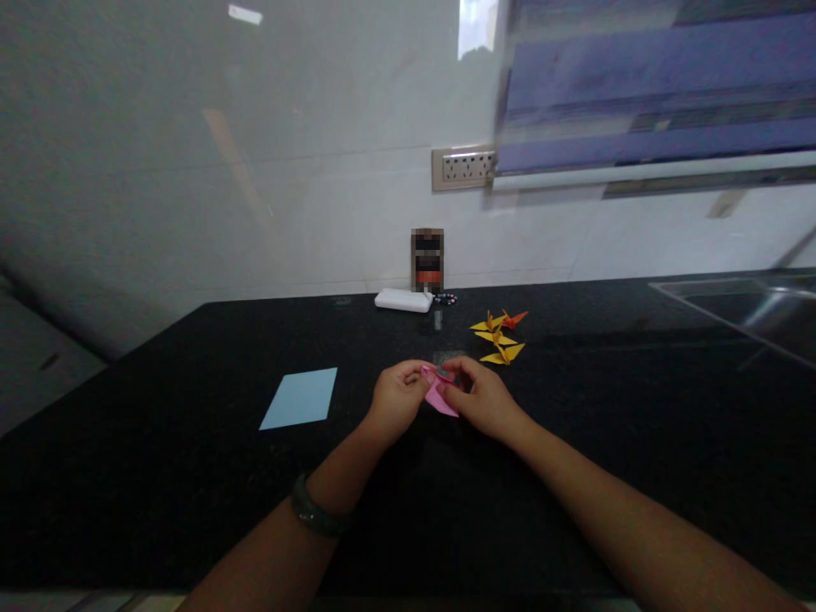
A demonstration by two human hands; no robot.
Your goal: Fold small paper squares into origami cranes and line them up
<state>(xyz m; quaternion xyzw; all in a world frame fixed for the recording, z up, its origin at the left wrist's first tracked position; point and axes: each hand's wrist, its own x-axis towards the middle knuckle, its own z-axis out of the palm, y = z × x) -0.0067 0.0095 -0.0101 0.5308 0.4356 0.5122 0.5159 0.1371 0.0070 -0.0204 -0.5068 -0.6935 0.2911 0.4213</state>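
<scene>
A small piece of pink origami paper [439, 400], partly folded, is held between both hands just above the dark countertop. My left hand [400, 395] pinches its left side with thumb and fingers. On the other side, my right hand [479, 395] grips the paper's right edge, its thumb lying on the folded face. The fingers cover part of the folds. Left of my hands a flat light-blue sheet of paper [299, 399] lies on the counter. Beyond my right hand sit several yellow paper cranes [503, 354] and an orange-red paper crane [513, 320].
The black countertop [191, 476] runs back to a pale wall. Against it stands a phone-like object [427, 260], its front pixelated, behind a white oblong case [404, 300] with a beaded strap. A sink [765, 310] lies at the right, and a socket panel [463, 168] is on the wall.
</scene>
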